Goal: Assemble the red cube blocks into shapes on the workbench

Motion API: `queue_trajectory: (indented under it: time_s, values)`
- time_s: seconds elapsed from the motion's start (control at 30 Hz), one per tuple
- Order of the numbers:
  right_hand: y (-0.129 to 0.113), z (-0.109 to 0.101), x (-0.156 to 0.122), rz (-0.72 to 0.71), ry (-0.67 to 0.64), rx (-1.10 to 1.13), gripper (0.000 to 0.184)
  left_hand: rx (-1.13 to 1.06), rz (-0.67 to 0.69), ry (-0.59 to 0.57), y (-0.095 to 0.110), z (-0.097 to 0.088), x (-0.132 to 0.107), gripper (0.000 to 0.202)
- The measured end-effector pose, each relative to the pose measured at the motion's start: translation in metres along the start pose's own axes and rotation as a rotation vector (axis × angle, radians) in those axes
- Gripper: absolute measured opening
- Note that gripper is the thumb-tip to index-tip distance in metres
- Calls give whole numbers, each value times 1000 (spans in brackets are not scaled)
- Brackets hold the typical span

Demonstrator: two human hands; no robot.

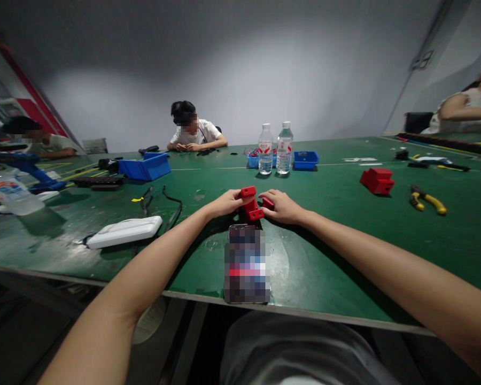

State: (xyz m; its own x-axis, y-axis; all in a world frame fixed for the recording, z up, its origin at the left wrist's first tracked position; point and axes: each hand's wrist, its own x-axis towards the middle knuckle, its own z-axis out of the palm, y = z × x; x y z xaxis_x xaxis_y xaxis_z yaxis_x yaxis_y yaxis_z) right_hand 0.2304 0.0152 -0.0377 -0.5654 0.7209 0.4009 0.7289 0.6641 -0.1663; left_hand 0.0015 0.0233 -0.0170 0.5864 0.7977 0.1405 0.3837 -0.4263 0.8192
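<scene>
My left hand (227, 203) grips a red block-shaped part (251, 206) with small holes in its faces, held just above or on the green table. Close on its right side, my right hand (282, 207) has its fingers curled over a smaller red piece (268, 203), partly hidden by the fingers. A narrow gap lies between the two red parts. Directly below them, nearer to me, a phone (246, 264) lies face up with its screen lit and blurred out.
Two water bottles (265, 149) stand ahead, beside a small blue bin (305, 160). Another red block (377, 181) and yellow-handled pliers (428, 200) lie at right. At left are a white device (124, 232), a larger blue bin (145, 167) and a blue drill (36, 171). A co-worker (196, 131) sits opposite.
</scene>
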Motion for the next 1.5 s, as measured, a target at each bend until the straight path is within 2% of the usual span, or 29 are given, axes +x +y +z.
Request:
queue_trajectory:
  time_s: [0.17,0.27,0.37,0.5,0.53,0.6,0.7,0.93,1.2,1.37,1.43,1.5]
  values:
    - [-3,3,1,2,19,38,35,-17,-36,35,-3,1,1,59]
    - [-8,4,4,50,117,174,31,-58,-50,-6,2,1,0,58]
    - [-15,1,8,275,204,599,30,-107,-34,-37,9,1,-2,57]
    - [-20,-7,13,706,106,1268,33,-97,-13,-25,13,2,-4,60]
    - [-20,-9,13,758,90,1366,31,-97,-9,-27,13,2,-4,60]
    - [-19,-11,13,769,80,1476,24,-109,-6,-35,12,2,-4,59]
    - [-17,-11,12,699,67,1509,11,-145,-2,-56,10,2,-3,55]
    - [-15,-9,15,729,81,1590,18,-194,-25,-119,1,-8,-1,46]
    - [-11,-4,13,591,51,1550,2,-81,-43,-123,4,-8,-1,50]
    - [-9,0,12,534,98,1408,28,-49,-37,-116,7,-6,-3,54]
    - [-8,-1,10,504,60,1330,36,-49,-37,-114,6,-5,-3,54]
    - [-8,-2,8,473,-19,1277,34,-53,-35,-118,6,-5,-2,54]
